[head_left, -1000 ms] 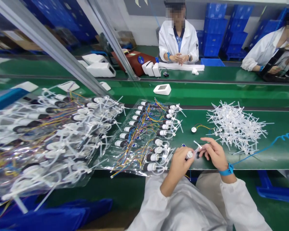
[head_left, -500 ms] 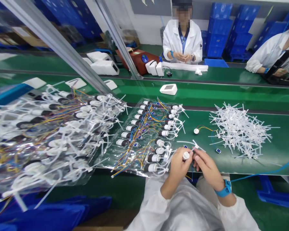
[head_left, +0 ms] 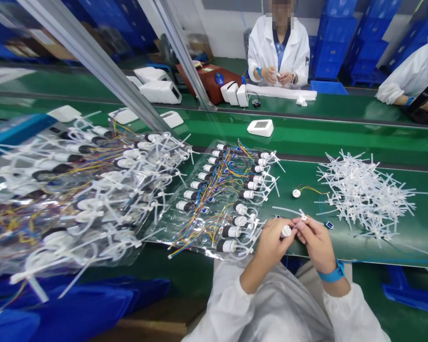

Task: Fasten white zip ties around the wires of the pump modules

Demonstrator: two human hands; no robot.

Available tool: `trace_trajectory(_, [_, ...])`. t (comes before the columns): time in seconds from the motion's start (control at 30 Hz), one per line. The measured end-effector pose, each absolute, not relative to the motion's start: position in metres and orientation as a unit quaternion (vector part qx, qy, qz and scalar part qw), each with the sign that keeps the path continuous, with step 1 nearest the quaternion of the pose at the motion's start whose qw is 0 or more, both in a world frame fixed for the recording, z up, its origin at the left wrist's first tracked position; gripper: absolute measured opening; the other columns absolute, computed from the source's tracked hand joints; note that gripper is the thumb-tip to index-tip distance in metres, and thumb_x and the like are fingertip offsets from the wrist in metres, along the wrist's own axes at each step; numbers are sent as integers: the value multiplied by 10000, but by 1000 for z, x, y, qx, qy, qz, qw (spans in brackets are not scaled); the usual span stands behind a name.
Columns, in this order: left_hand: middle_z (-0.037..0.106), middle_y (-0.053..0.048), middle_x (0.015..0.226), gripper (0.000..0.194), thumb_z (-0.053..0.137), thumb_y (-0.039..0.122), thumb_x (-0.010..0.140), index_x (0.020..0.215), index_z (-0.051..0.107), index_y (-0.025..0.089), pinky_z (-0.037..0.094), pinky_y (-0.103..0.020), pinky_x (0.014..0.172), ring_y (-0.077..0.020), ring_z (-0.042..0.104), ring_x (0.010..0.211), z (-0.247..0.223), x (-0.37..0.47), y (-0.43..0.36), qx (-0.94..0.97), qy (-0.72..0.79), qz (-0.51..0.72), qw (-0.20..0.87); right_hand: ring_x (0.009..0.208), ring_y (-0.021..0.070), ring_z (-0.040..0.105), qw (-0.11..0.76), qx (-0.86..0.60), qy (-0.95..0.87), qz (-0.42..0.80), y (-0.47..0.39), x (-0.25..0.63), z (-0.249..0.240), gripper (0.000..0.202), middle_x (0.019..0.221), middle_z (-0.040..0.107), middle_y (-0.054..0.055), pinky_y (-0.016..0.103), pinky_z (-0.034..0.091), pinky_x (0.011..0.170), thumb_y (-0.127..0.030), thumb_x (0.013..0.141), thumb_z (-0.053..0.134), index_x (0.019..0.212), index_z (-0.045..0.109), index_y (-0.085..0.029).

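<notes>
My left hand is closed around a small pump, whose round white end shows between thumb and fingers. Close beside it, my right hand pinches a translucent tube joint with thin tube arms sticking out. The fingertips of both hands nearly meet, and the spot between them is partly hidden. Just beyond the hands lies a loose white round part with thin coloured wires. A small blue connector rests by my right hand. To the right is a heap of translucent tube joints.
Rows of black-and-white pumps with tubes and wires lie on clear plastic at left, with a larger blurred pile further left. A white device sits behind. Metal posts rise at left. Two people in white coats work opposite.
My right hand has risen slightly and now pinches the tube joint close to the pump end. The view has shifted a little. Across the bench, the person's hands have moved apart around something white.
</notes>
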State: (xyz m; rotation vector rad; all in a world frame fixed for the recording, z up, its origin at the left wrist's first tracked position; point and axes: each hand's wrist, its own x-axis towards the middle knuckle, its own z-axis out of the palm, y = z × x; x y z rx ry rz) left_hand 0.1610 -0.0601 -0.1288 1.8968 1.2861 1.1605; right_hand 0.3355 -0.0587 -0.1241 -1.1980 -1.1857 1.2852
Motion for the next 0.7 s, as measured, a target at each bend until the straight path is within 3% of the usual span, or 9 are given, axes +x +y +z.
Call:
trace_trajectory(0.1, [773, -119, 1263, 290, 638, 297, 1103, 1381, 653, 216, 576, -399, 1013, -271, 729, 1167, -130, 161, -60, 706, 476, 430, 299, 629, 161, 562, 514, -496, -437, 546, -56, 344, -124, 299, 787, 698, 34, 304, 490, 596, -491, 1004, 811, 1051, 846, -198])
trace_trajectory(0.3, [739, -135, 1257, 389, 627, 326, 1120, 1479, 536, 204, 586, -437, 1046, -282, 727, 1185, -138, 159, -60, 701, 468, 419, 337, 630, 181, 585, 536, -481, -409, 560, -54, 347, -124, 251, 754, 718, 38, 306, 469, 556, -447, 898, 896, 957, 806, -220])
trace_trajectory(0.4, [742, -132, 1194, 320, 613, 347, 1130, 1398, 540, 187, 593, -419, 1006, -267, 747, 1122, -141, 158, -61, 679, 462, 458, 342, 666, 190, 608, 551, -462, -422, 553, -52, 344, -121, 235, 822, 729, 44, 315, 486, 575, -448, 904, 887, 930, 786, -238])
trace_trajectory(0.57, [775, -113, 1163, 258, 697, 402, 1097, 1275, 680, 215, 594, -400, 962, -268, 751, 1076, -135, 155, -62, 661, 497, 475, 301, 726, 204, 645, 564, -455, -421, 545, -52, 341, -118, 223, 943, 763, 76, 330, 518, 606, -453, 952, 845, 941, 779, -241])
trace_trajectory(0.7, [812, -100, 1156, 256, 701, 433, 1097, 1253, 760, 239, 600, -393, 969, -277, 761, 1067, -127, 155, -60, 684, 486, 450, 306, 714, 211, 658, 543, -493, -420, 535, -54, 344, -125, 255, 891, 779, 76, 344, 550, 629, -464, 949, 847, 1033, 814, -225])
